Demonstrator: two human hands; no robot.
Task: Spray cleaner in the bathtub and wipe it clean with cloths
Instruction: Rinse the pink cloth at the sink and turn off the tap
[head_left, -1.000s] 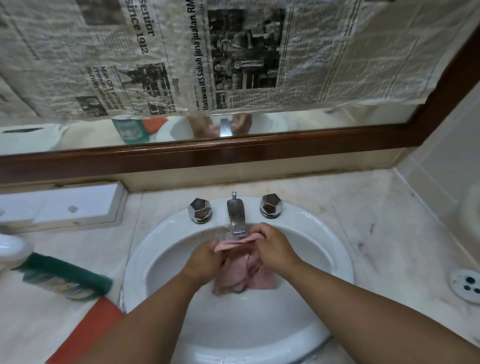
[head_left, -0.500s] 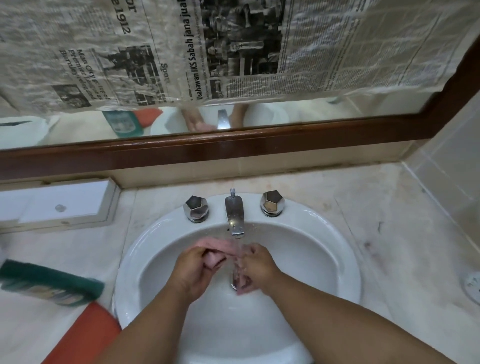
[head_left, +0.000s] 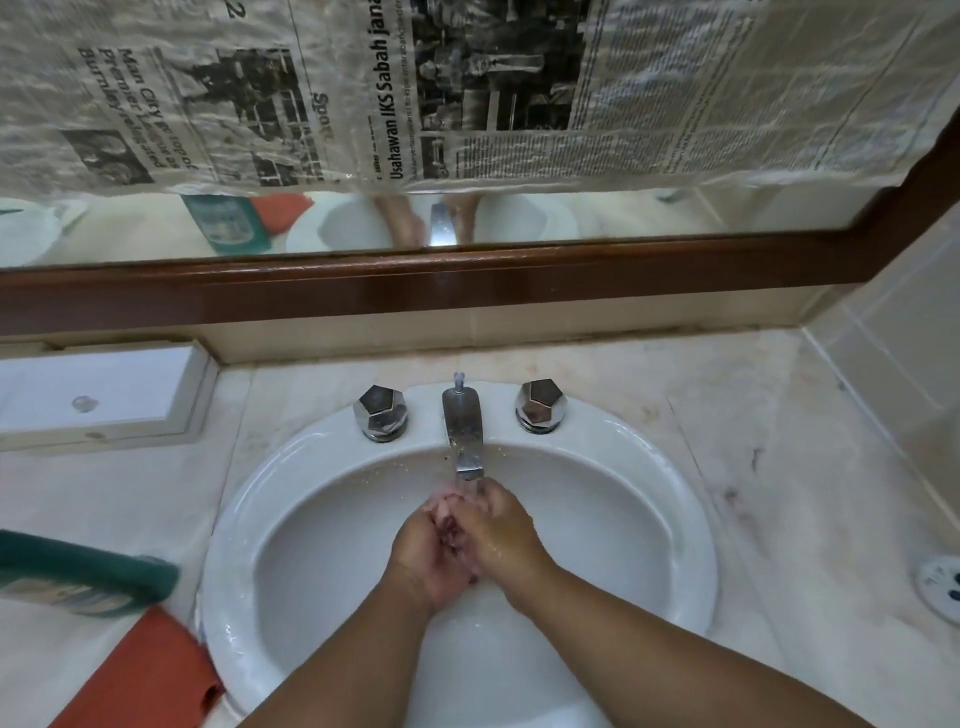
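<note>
- Our grip is closed tight: left hand (head_left: 423, 558) and right hand (head_left: 501, 538) press together, fingers curled round the pink cloth (head_left: 440, 502). Only small wet folds of it show between them.
- The hands sit in the middle of the sink (head_left: 239, 519) bowl, right under the spout (head_left: 462, 431) at twelve o'clock. Water runs from it onto the fingers.
- On the sink's back rim a metal knob (head_left: 381, 413) stands at eleven o'clock and a second knob (head_left: 540, 406) at one o'clock, both apart from the hands.
- At nine o'clock, on the worktop (head_left: 779, 467) beyond the rim, a green bottle (head_left: 83, 569) lies on its side. An orange cloth (head_left: 140, 675) lies at seven o'clock, just beside the rim.
- A white box (head_left: 98, 395) sits at ten o'clock against the back wall.
- At three o'clock a round white fitting (head_left: 941, 582) sits at the picture's edge, well apart.
- Behind the knobs a brown mirror frame (head_left: 467, 291) closes off twelve o'clock, with newspaper (head_left: 675, 88) hung over the glass. A tiled wall (head_left: 909, 338) bounds the worktop at two o'clock.
- Open room lies inside the bowl at nine and three o'clock of the hands, and on the worktop at four o'clock.
</note>
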